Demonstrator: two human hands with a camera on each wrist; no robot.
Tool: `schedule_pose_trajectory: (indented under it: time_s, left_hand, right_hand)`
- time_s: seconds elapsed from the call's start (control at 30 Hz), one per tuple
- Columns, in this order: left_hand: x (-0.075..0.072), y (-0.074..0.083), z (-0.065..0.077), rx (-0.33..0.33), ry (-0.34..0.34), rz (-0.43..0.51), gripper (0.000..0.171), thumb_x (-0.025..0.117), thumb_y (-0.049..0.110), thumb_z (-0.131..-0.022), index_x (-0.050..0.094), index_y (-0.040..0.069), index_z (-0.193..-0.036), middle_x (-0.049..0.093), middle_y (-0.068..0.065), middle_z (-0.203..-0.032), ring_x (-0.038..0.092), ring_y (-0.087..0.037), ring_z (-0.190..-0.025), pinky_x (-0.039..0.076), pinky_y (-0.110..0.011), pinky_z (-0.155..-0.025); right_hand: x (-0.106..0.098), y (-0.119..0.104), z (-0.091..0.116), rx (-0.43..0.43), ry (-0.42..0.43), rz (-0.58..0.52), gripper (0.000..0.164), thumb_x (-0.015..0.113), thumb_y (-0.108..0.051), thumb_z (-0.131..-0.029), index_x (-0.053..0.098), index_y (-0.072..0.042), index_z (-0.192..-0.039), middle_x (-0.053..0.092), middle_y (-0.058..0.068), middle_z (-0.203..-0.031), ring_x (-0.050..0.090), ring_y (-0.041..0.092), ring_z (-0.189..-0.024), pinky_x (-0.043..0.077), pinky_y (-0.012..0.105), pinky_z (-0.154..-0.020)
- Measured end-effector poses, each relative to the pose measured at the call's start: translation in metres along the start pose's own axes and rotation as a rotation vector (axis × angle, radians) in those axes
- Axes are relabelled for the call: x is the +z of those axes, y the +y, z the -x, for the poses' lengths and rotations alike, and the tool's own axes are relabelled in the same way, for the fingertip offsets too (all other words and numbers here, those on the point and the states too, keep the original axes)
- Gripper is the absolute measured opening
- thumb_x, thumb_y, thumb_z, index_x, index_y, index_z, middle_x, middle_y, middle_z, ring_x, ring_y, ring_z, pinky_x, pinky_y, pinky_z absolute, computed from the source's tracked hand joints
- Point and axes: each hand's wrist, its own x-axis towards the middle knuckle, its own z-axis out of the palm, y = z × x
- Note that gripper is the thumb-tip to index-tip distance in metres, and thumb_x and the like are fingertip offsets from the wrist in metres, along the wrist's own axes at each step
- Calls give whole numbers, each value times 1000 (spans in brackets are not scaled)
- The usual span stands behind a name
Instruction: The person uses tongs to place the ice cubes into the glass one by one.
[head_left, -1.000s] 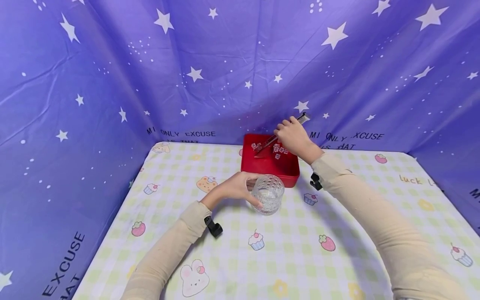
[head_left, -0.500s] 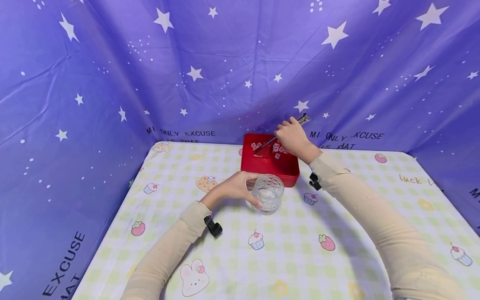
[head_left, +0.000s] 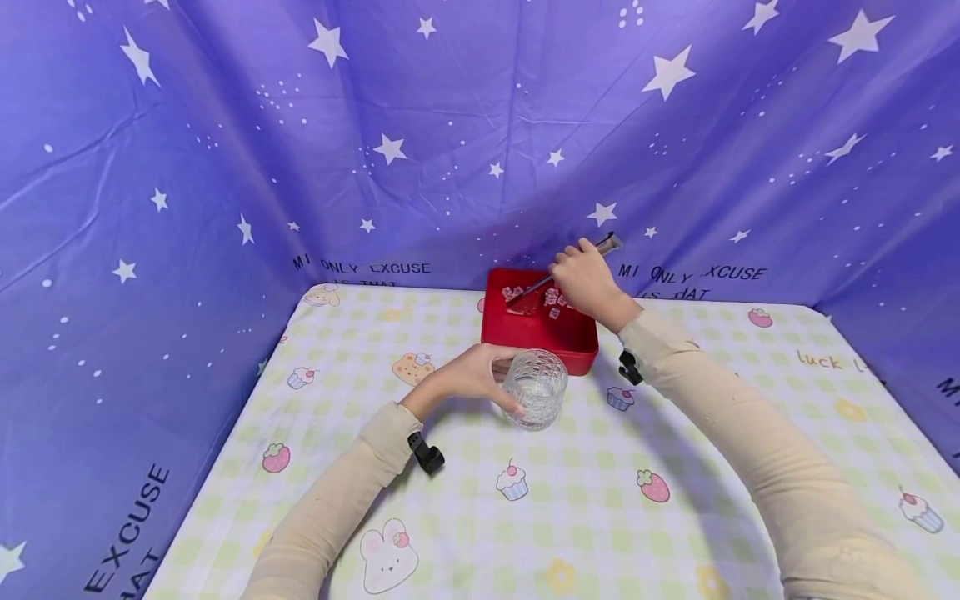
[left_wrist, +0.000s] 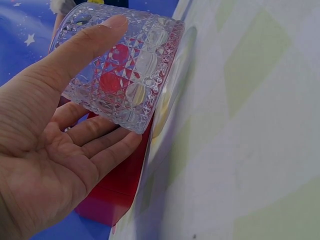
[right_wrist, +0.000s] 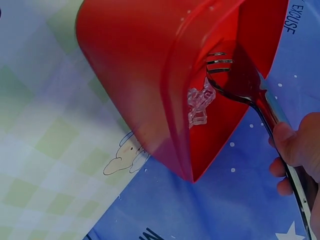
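In the head view my left hand [head_left: 472,372] holds a clear patterned glass [head_left: 535,392] standing on the table. The left wrist view shows the thumb on the near side of the glass [left_wrist: 132,65] and the fingers on its other side. Behind the glass is a red box [head_left: 540,343], with several small clear cubes [head_left: 553,297] in it. My right hand [head_left: 590,279] grips metal tongs [head_left: 537,285], slanted down into the box. In the right wrist view, a fork-like end of the tongs [right_wrist: 272,102] is beside clear cubes [right_wrist: 201,102]. Whether the tips pinch a cube is unclear.
A checked tablecloth [head_left: 585,517] printed with cupcakes and strawberries covers the table. A purple-blue star-patterned curtain [head_left: 450,200] hangs close behind the red box, and another side of it runs along the left.
The top end of the tongs has dipped slightly, and their arms look closer together over the box. My left hand and the glass have stayed in place.
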Motion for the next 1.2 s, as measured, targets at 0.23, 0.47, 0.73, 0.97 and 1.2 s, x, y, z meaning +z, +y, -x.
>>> schedule_pose_trajectory:
  time_s: [0.23,0.47,0.73,0.97,1.2]
  left_hand:
    - [-1,-1,-1,4,3,-17,87,96,15,-67,58,11,-144,66,-1,-140,59,-14,-132,45,-26,-115]
    - [-1,-1,-1,1,-2,-11,88,96,13,-67,57,11,-145,64,-1,-142,59,-14,-132,45,-25,-115]
    - [-1,0,-1,-10,-2,-25,89,97,16,-66,57,12,-146,64,0,-142,58,-14,-133,44,-27,-116]
    - [0,-1,-1,-14,-10,0,87,96,14,-67,57,12,-145,65,-1,-140,60,-15,-132,46,-26,-114]
    - [0,-1,0,-14,-16,13,86,95,11,-68,57,11,-145,66,-2,-139,60,-17,-132,47,-26,-113]
  right_hand:
    - [0,1,2,1,13,5,10,65,3,-85,70,-3,-79,69,13,-80,61,32,-81,42,44,-78]
    - [-6,5,7,75,186,-21,5,70,-2,-86,66,1,-85,66,16,-79,59,34,-78,43,45,-74]
    - [-27,14,13,230,387,-147,11,66,-7,-93,68,3,-98,68,19,-84,60,38,-79,42,52,-75]
    - [-48,21,21,339,466,-256,16,64,-11,-97,69,3,-103,71,22,-90,59,41,-81,41,56,-80]
    - [-63,22,35,396,507,-364,11,63,-2,-95,70,3,-102,71,22,-93,59,42,-86,40,58,-86]
